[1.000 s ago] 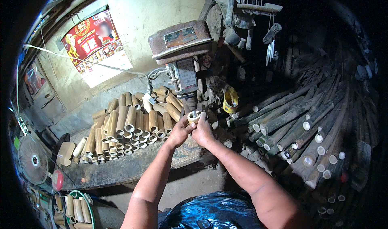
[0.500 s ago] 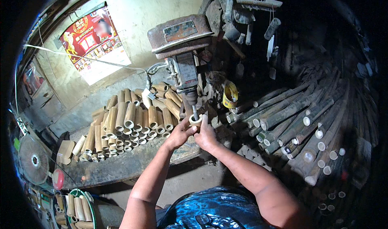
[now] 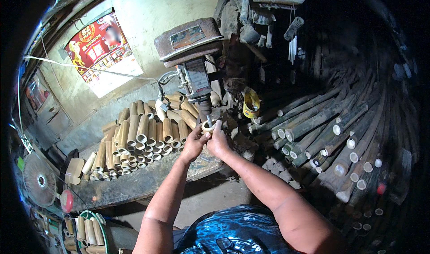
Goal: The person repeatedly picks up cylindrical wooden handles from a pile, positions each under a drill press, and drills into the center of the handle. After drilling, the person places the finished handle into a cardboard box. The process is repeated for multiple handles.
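Observation:
Both my hands grip one bamboo tube [image 3: 208, 127] under the rusty drill press [image 3: 188, 39]. My left hand [image 3: 194, 144] wraps its left side, and my right hand [image 3: 218, 142] closes round the right. The tube's open upper end faces up at me. Inside that opening is the lower end of the metal spindle tool [image 3: 209, 118]; how deep it reaches cannot be seen. Most of the tube's body is hidden behind my fingers. Just left of my hands, many cut bamboo tubes [image 3: 142, 133] lie stacked on the workbench [image 3: 116, 192].
Long bamboo poles [image 3: 313, 122] fill the right side, ends toward me. A yellow container [image 3: 251, 104] hangs beside the press. At left are a fan [image 3: 39, 179] and a green-rimmed basket [image 3: 104, 229] of tubes. A white cable [image 3: 89, 68] runs along the wall [image 3: 161, 12].
The view has shifted slightly, so the press and my hands appear a little further left and higher. Both hands keep their grip on the tube beneath the spindle.

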`<state>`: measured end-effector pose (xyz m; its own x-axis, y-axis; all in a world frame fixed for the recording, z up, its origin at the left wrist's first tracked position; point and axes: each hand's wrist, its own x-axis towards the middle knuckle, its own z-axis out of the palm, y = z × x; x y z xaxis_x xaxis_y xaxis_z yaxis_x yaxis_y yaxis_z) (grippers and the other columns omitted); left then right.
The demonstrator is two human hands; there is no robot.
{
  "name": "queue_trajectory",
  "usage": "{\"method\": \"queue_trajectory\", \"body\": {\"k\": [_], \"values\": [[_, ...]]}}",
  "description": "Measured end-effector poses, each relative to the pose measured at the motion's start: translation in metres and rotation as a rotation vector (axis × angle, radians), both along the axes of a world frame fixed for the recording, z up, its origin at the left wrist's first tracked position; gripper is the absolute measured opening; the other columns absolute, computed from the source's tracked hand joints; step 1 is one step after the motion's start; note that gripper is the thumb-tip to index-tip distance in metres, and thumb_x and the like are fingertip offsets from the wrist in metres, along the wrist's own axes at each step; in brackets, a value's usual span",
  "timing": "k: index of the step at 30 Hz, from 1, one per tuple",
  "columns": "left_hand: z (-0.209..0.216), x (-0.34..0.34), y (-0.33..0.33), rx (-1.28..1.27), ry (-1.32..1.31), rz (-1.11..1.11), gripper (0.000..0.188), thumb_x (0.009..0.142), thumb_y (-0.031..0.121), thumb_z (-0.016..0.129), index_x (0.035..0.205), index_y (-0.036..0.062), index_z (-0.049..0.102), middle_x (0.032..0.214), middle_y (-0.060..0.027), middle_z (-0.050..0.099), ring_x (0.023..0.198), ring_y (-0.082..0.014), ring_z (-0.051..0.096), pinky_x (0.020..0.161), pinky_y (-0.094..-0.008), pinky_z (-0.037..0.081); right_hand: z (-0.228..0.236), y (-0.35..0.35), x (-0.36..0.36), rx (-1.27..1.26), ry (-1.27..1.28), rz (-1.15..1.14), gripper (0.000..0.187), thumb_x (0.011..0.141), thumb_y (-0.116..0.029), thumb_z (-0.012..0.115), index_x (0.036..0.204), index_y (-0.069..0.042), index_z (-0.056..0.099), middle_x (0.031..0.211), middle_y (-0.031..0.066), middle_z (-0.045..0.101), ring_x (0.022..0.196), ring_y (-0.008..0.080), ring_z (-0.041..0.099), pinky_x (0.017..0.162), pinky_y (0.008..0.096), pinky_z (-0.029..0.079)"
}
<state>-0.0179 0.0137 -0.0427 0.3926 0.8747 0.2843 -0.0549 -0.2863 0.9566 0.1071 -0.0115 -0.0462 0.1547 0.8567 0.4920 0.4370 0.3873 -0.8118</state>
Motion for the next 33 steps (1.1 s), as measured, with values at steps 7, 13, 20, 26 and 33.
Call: {"method": "queue_trajectory", "body": {"k": [7,13,20,26,33], "values": [[0.010,0.012,0.008,0.017,0.015,-0.154,0.048,0.101,0.020,0.055,0.142,0.0000,0.041,0.134,-0.0089,0.054,0.122,-0.0190,0.050,0.106,-0.0346,0.040,0.007,0.009,0.016,-0.046,0.086,-0.008,0.045,0.084,-0.009,0.063,0.118,0.000,0.034,0.103,0.0283,0.062,0.098,0.0487,0.060,0.080,0.0533,0.048],[0.010,0.006,-0.011,0.079,0.139,-0.138,0.055,0.098,0.024,0.061,0.143,0.0004,0.039,0.135,-0.0098,0.054,0.124,-0.0195,0.049,0.108,-0.0358,0.037,-0.004,-0.013,0.015,-0.073,-0.012,-0.041,0.054,0.080,-0.003,0.062,0.126,0.002,0.033,0.101,0.0296,0.062,0.095,0.0496,0.060,0.079,0.0550,0.049],[-0.009,-0.011,-0.019,-0.016,0.024,-0.054,0.064,0.092,0.010,0.068,0.146,-0.0008,0.034,0.139,-0.0145,0.052,0.125,-0.0226,0.052,0.105,-0.0353,0.043,-0.026,-0.009,-0.004,-0.109,-0.017,-0.029,0.052,0.078,-0.002,0.062,0.120,0.001,0.032,0.096,0.0307,0.061,0.094,0.0514,0.059,0.078,0.0565,0.048],[-0.070,-0.013,-0.048,-0.167,0.198,0.025,0.071,0.081,0.005,0.077,0.142,-0.0017,0.041,0.132,-0.0123,0.058,0.120,-0.0212,0.055,0.102,-0.0358,0.046,-0.087,-0.047,0.004,-0.304,-0.012,0.126,0.049,0.080,-0.004,0.065,0.123,-0.003,0.043,0.109,0.0227,0.064,0.106,0.0397,0.062,0.088,0.0469,0.049],[-0.066,-0.032,-0.127,0.196,0.348,0.384,0.078,0.071,0.013,0.086,0.138,0.0019,0.046,0.122,-0.0141,0.065,0.115,-0.0224,0.062,0.100,-0.0350,0.048,-0.099,-0.079,0.022,-0.136,-0.142,0.456,0.064,0.074,-0.002,0.065,0.134,-0.009,0.042,0.114,0.0242,0.063,0.110,0.0417,0.061,0.090,0.0461,0.049]]}}
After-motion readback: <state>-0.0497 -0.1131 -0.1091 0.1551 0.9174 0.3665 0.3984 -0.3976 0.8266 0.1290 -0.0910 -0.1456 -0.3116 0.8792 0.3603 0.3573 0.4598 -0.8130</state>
